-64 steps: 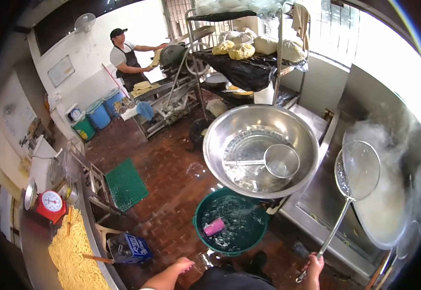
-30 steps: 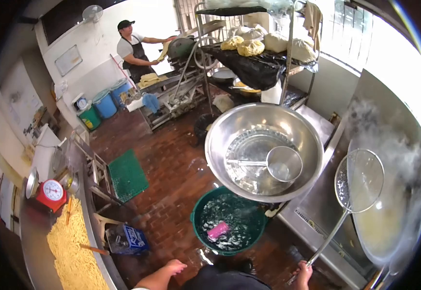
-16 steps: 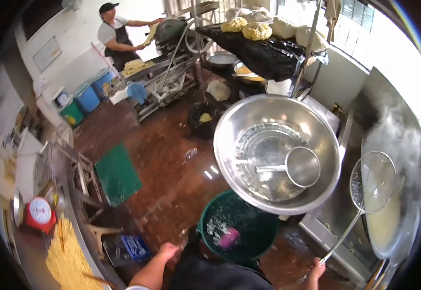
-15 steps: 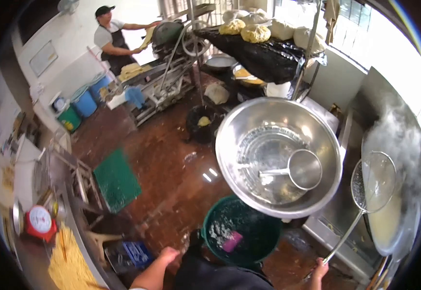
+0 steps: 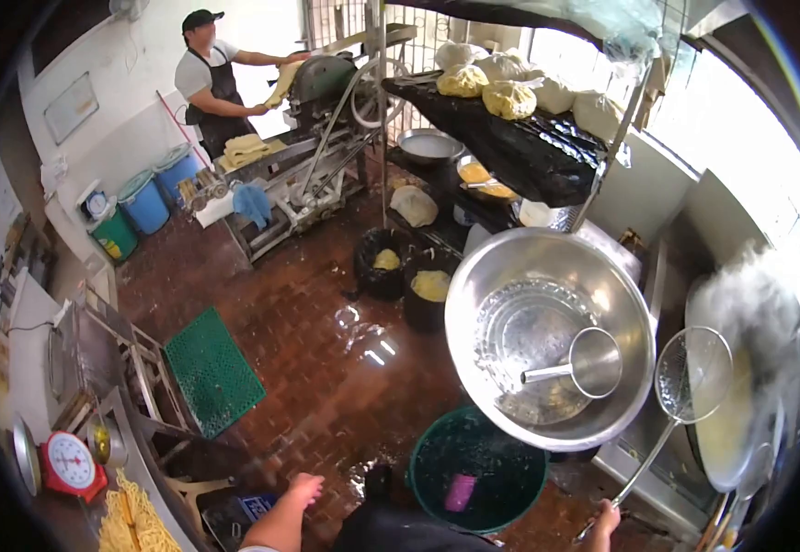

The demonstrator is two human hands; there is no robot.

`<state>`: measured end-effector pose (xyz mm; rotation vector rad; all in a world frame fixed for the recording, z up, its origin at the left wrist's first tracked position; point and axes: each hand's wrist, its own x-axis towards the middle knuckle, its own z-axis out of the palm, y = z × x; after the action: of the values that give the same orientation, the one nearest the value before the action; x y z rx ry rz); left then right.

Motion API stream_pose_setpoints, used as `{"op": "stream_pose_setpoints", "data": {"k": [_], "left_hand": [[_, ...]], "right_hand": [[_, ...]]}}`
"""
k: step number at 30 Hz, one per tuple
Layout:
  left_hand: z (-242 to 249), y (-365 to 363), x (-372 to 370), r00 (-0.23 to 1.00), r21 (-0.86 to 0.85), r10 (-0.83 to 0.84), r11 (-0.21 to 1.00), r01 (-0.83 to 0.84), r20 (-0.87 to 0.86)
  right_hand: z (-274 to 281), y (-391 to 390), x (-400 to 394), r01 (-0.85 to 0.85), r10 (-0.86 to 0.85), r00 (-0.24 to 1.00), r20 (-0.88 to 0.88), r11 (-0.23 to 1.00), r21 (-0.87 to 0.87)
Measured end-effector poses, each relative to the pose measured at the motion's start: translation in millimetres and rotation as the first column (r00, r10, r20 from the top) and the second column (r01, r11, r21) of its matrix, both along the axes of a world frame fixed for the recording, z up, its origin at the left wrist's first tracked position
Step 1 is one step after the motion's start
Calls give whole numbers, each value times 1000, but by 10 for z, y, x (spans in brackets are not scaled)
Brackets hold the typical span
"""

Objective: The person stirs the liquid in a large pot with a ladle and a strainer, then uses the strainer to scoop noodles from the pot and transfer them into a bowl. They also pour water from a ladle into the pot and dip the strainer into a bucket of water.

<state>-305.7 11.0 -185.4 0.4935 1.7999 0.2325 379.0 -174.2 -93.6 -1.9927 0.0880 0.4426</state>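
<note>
My right hand [image 5: 607,518] is closed around the end of the long handle of a wire-mesh skimmer [image 5: 665,377]. The skimmer's round basket is raised at the near side of a steaming wok [image 5: 740,442] of pale liquid and overlaps it in view. My left hand [image 5: 304,490] hangs over the floor at the lower left, holding nothing, its fingers loosely apart. Ahead of me is a large steel basin [image 5: 474,368] of clear water, with a small handled strainer [image 5: 595,363] in it. Below the basin, a green tub [image 5: 423,442] contains dark water and a pink cup [image 5: 459,493].
Noodles [image 5: 147,520] and a red dial scale [image 5: 72,460] sit on the left counter. A green mat [image 5: 214,373] covers part of the wet tiled floor [image 5: 326,386]. Farther back, a person [image 5: 211,83] feeds dough into a roller machine [image 5: 322,78]. Bagged dough [image 5: 510,98] rests on a shelf.
My view has shifted, so the basin and tub appear lower and farther right. The skimmer stays in my right hand, its basket slightly lower in view. My left hand remains free.
</note>
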Motion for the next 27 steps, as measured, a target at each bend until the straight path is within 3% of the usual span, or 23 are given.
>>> {"op": "stream_pose_setpoints", "data": {"k": [3, 4, 5, 6, 7, 8, 15, 17, 19, 22, 24, 27], "left_hand": [[-46, -84, 332, 980, -3, -200, 980, 200, 23], [-61, -112, 432, 981, 7, -192, 981, 192, 18], [-61, -108, 520, 947, -68, -320, 945, 321, 13], [-42, -92, 599, 897, -145, -442, 887, 439, 13], [27, -123, 687, 887, -142, -462, 879, 456, -12], [91, -135, 750, 880, -137, -474, 873, 468, -16], [394, -240, 775, 877, -110, -475, 878, 466, -76], [386, -286, 704, 888, -95, -452, 891, 444, -82], [384, -316, 678, 900, -87, -428, 903, 421, -83], [430, -361, 632, 904, -103, -419, 906, 411, -86], [413, -397, 577, 907, -90, -410, 911, 403, -95], [345, -445, 488, 908, -93, -403, 914, 395, -111]], "right_hand": [[-99, -95, -121, -68, 72, 997, -35, 992, 105], [-156, -150, -135, -73, 78, 996, -52, 992, 99], [-183, -151, -182, -79, 86, 994, -70, 992, 99], [88, -109, -421, -78, 84, 994, -77, 994, 72], [338, -77, -616, -80, 83, 993, -88, 996, 42], [159, -134, -584, 3, 8, 982, -189, 998, 59], [-232, -108, -575, 75, -28, 965, -261, 982, 172], [-346, -59, -576, 73, -48, 940, -338, 996, 60], [-883, -172, -426, 89, -14, 895, -445, 985, 149], [-952, -209, -486, 96, -31, 879, -475, 989, 114], [-343, -88, -837, 78, -11, 885, -465, 989, 124], [-377, -112, -906, 5, 38, 879, -475, 996, 89]]}}
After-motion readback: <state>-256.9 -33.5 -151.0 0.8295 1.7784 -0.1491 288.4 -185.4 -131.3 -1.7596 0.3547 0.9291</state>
